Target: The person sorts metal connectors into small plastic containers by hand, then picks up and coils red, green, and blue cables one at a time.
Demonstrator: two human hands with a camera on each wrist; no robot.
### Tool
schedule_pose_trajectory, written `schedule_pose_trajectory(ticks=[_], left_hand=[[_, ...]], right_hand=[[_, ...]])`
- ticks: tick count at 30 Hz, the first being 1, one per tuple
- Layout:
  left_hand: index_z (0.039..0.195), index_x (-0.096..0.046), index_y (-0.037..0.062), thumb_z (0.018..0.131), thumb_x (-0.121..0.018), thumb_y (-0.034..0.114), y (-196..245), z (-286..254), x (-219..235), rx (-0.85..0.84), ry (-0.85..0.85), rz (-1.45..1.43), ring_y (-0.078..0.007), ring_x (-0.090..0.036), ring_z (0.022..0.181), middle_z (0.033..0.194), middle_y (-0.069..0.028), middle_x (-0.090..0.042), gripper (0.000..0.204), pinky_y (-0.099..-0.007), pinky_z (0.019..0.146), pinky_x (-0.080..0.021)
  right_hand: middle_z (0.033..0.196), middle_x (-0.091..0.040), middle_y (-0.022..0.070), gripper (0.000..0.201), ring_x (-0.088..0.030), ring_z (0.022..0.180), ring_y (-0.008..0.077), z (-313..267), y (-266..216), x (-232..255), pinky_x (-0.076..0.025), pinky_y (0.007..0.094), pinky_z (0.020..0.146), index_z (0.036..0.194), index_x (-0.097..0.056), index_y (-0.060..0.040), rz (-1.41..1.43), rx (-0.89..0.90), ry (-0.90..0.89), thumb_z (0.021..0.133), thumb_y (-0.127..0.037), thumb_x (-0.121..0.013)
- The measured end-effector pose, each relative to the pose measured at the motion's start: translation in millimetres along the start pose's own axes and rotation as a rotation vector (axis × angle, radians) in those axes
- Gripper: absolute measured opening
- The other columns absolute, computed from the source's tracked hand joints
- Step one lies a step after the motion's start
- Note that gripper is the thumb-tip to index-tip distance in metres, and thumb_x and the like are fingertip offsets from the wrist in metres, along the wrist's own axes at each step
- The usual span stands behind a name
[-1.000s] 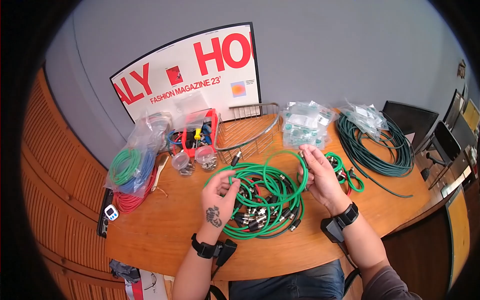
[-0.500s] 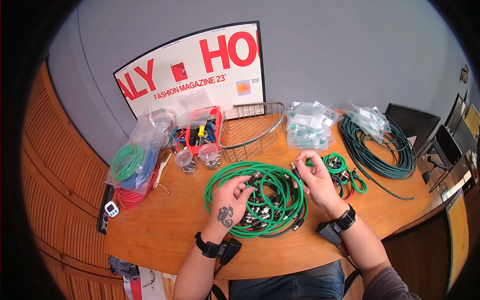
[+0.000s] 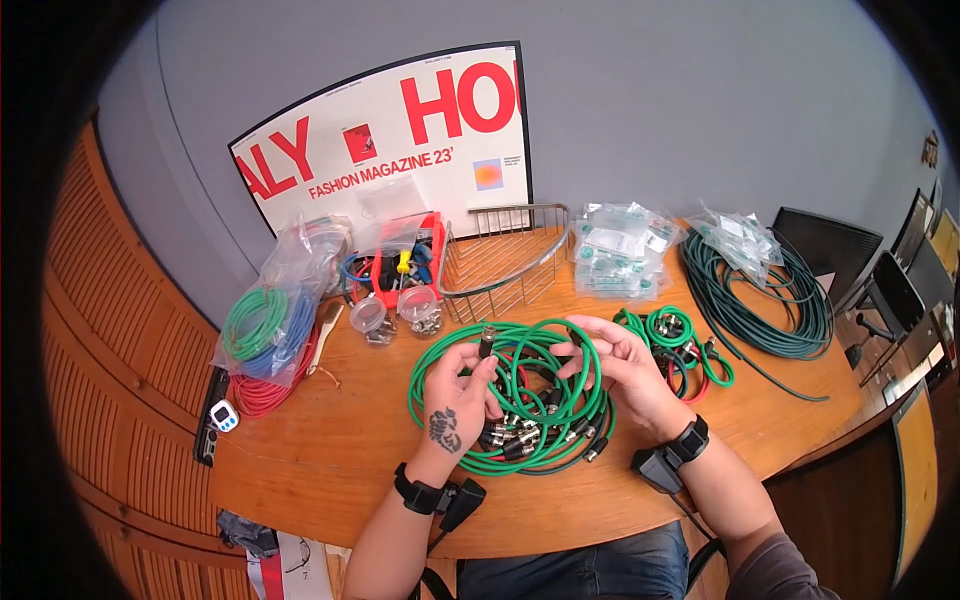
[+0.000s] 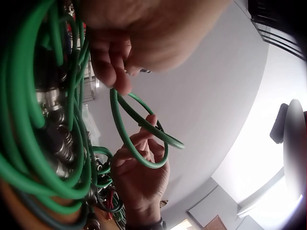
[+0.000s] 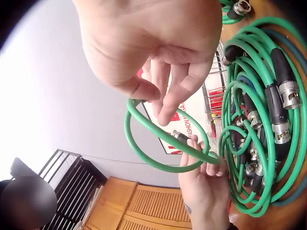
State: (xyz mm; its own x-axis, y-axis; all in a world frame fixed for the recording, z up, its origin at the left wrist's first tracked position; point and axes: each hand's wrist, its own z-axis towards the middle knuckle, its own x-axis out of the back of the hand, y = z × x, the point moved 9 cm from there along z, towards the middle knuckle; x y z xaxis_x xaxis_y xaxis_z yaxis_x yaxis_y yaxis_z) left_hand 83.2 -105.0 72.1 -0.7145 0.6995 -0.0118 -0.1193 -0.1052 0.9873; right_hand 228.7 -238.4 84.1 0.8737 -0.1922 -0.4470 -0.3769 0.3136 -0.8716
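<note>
Above a pile of coiled green cables [image 3: 440, 340], both hands hold one green cable [image 5: 158, 132] bent into a loop between them. My left hand [image 3: 455, 395] pinches it near one end, and a metal-tipped connector [image 3: 487, 340] stands up from the fingers. My right hand [image 3: 640, 375] holds the other side of the loop between thumb and fingers, the fingers fairly straight. In the right wrist view the left hand [image 5: 204, 191] shows beyond the loop. Black-sleeved connectors [image 5: 278, 115] with metal tips lie among the piled coils.
Smaller cable coils [image 3: 670, 325] lie right of the pile, near a large dark green coil [image 3: 700, 290]. Behind stand a wire basket [image 3: 500, 290], clear bags [image 3: 620, 250], a red bin [image 3: 436, 240] and two small tubs [image 3: 418, 305]. Bagged cables [image 3: 265, 330] lie at left.
My right hand has come down and leftward, and the loop now hangs between both hands. The connector at my left hand, tilted right half a second ago, now stands upright.
</note>
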Motion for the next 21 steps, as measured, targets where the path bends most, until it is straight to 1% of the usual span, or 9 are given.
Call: schedule_pose_trajectory(ticks=[2,6,7,8,11,12,15,18,21], left_hand=[[0.112,-0.053,-0.0036,0.098,-0.06,0.011,1,0,-1,-0.013,0.0,-0.036,-0.0115,-0.058,0.049,0.085,-0.0069,-0.058,0.021,-0.0231,0.04,-0.044],[0.112,-0.052,-0.0035,0.099,-0.058,0.01,-4,-2,-7,-0.02,-0.015,-0.031,-0.0124,-0.057,0.047,0.089,-0.0094,-0.059,0.019,-0.0238,0.04,-0.044],[0.113,-0.052,-0.0035,0.099,-0.057,0.009,-5,-3,-10,-0.011,-0.045,-0.029,-0.0124,-0.057,0.047,0.089,-0.0093,-0.059,0.019,-0.0237,0.04,-0.044],[0.113,-0.053,-0.0035,0.099,-0.057,0.008,-6,-4,-13,-0.002,-0.074,-0.027,-0.0125,-0.057,0.047,0.09,-0.0091,-0.058,0.019,-0.0236,0.04,-0.044],[0.114,-0.053,-0.0038,0.099,-0.056,0.009,-3,-5,-14,-0.024,-0.067,-0.051,-0.0119,-0.056,0.047,0.089,-0.0085,-0.058,0.02,-0.0235,0.039,-0.044],[0.114,-0.053,-0.0043,0.1,-0.055,0.01,0,-6,-13,-0.028,-0.05,-0.085,-0.0117,-0.055,0.047,0.089,-0.0084,-0.058,0.021,-0.0235,0.04,-0.044],[0.114,-0.054,-0.0043,0.101,-0.055,0.013,7,-7,-7,-0.054,0.01,-0.117,-0.0109,-0.054,0.047,0.086,-0.0073,-0.057,0.022,-0.0234,0.04,-0.043],[0.112,-0.055,-0.0031,0.101,-0.055,0.017,-1,-1,-1,-0.063,0.008,-0.269,-0.012,-0.055,0.046,0.084,-0.0058,-0.058,0.023,-0.0228,0.041,-0.043],[0.111,-0.056,-0.0023,0.101,-0.055,0.017,-3,-1,-1,-0.02,0.009,-0.36,-0.0128,-0.055,0.047,0.083,-0.0056,-0.057,0.021,-0.0241,0.041,-0.044]], right_hand=[[0.118,-0.068,0.0126,0.047,-0.068,0.098,0.0162,1,4,2,-0.055,0.0268,0.082,0.143,-0.044,-0.0036,-0.142,-0.02,0.057,0.099,-0.016,-0.058],[0.097,-0.068,0.002,0.034,-0.063,0.085,0.0096,3,14,5,-0.05,0.0221,0.075,0.13,-0.06,-0.0046,-0.279,-0.052,0.067,0.1,-0.02,-0.058],[0.089,-0.061,-0.0024,0.026,-0.057,0.08,0.0082,0,11,1,-0.048,0.0225,0.075,0.119,-0.067,-0.0054,-0.316,-0.046,0.101,0.101,-0.021,-0.056],[0.089,-0.061,-0.0024,0.026,-0.057,0.08,0.0082,1,14,0,-0.048,0.0225,0.075,0.119,-0.067,-0.0054,-0.316,-0.046,0.1,0.101,-0.021,-0.056],[0.094,-0.058,-0.0002,0.024,-0.055,0.084,0.0095,4,10,-1,-0.046,0.0241,0.079,0.105,-0.066,-0.0053,-0.573,0.158,0.04,0.104,-0.023,-0.051],[0.094,-0.058,-0.0002,0.024,-0.055,0.084,0.0095,4,11,-3,-0.046,0.0241,0.079,0.105,-0.066,-0.0053,-0.572,0.157,0.038,0.104,-0.023,-0.051],[0.091,-0.06,-0.0006,0.023,-0.055,0.076,0.0081,-1,22,-10,-0.047,0.0227,0.07,0.116,-0.061,-0.0058,-0.352,-0.031,0.044,0.104,-0.023,-0.05],[0.088,-0.062,-0.0006,0.025,-0.056,0.072,0.0075,-1,21,-6,-0.046,0.0221,0.065,0.121,-0.057,-0.0052,-0.544,-0.062,0.063,0.105,-0.021,-0.049],[0.084,-0.065,0.0014,0.027,-0.056,0.067,0.0082,1,27,0,-0.046,0.0222,0.063,0.128,-0.05,-0.0064,-0.421,-0.071,0.066,0.103,-0.018,-0.052]])
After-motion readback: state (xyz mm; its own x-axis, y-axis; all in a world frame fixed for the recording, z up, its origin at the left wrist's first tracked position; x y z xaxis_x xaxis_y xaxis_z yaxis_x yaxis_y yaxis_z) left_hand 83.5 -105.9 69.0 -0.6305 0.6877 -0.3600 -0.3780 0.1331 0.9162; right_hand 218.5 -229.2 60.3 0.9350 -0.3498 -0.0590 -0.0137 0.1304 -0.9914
